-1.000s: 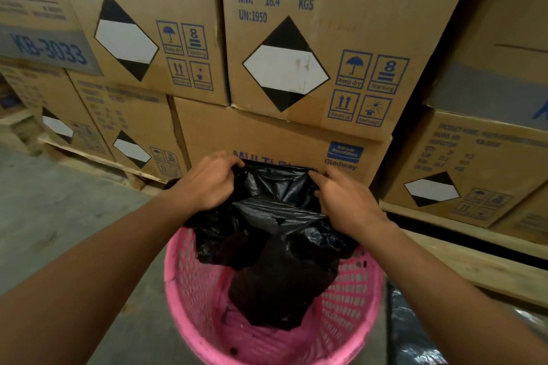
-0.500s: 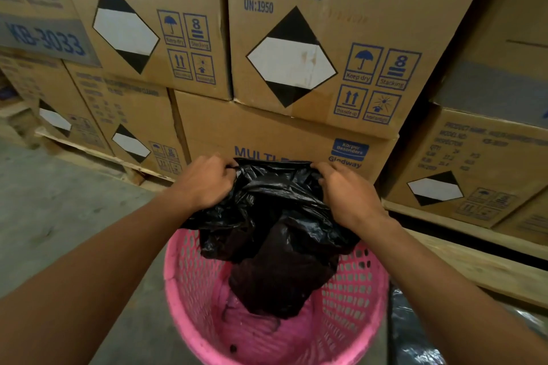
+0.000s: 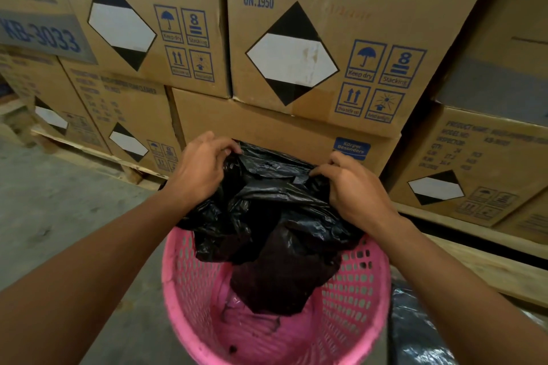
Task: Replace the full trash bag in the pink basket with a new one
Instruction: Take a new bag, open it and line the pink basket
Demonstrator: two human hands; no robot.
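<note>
The stacked cardboard boxes point(image 3: 296, 24) are standing behind the pink basket point(image 3: 173, 290), and the concrete floor point(image 3: 59, 216) is stretching away to its left. The basket itself is sitting where it was a second ago. A heap of dark plastic point(image 3: 415, 335) is lying just beside the basket on its right. It is probably the full bag already taken out, though too little of it is showing to be sure.

The black trash bag point(image 3: 267, 210) is hanging limp over the basket, its lower end dangling inside without reaching the bare pink bottom. Its top edge is now being drawn out wider than a second ago, and the whole bag is riding slightly higher above the rim.

The left grip point(image 3: 201, 170) is pinching the bag's top edge above the basket's far left side, fingers curled into the plastic. The right grip point(image 3: 357, 190) is pinching the same edge above the far right side and is sitting further out from the basket's middle than before.

By my judgement the mouth of the new liner is being worked open. Spreading it and folding it over the rim is still to come.
</note>
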